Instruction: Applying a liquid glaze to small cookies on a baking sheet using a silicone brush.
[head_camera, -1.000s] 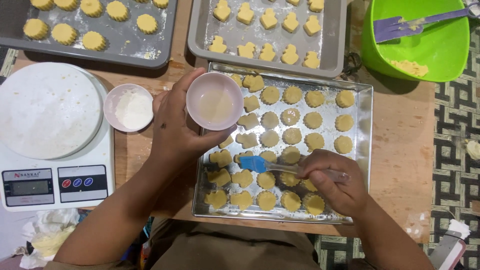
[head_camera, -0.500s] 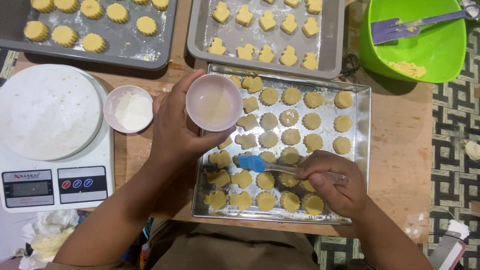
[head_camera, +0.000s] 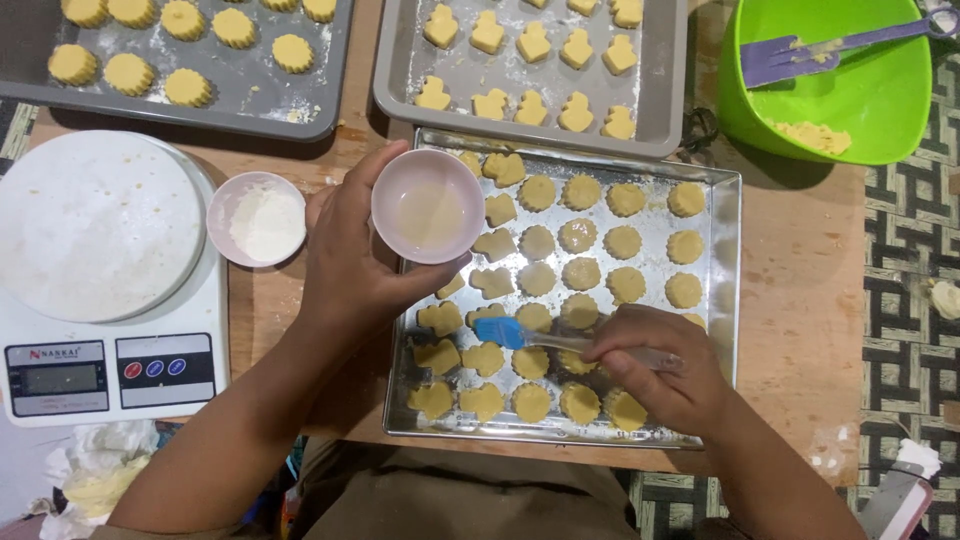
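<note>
Barely shifting since a second ago, the blue pastry brush (head_camera: 512, 332) is resting on a cookie (head_camera: 531, 318) near the tray's (head_camera: 728, 262) front edge, right hand (head_camera: 655, 365) closed around its handle; left hand (head_camera: 355, 258) is gripping the glaze bowl (head_camera: 428, 206) above the tray's left edge.

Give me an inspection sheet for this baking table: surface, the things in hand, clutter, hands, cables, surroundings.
Surface: brown wooden table, floury and scuffed.
Things in hand: small pale pink bowl of yellowish liquid; blue-headed pastry brush lying over the cookies; shiny metal tray of round and shaped raw cookies.
Clutter: two grey trays of cookies; white kitchen scale; small bowl of white powder; green plastic bowl with purple spatula.
Hands: left hand in a grip on the pink bowl; right hand in a grip on the brush handle.
Cables: nothing seen.
Surroundings: black-and-white patterned mat.
</note>
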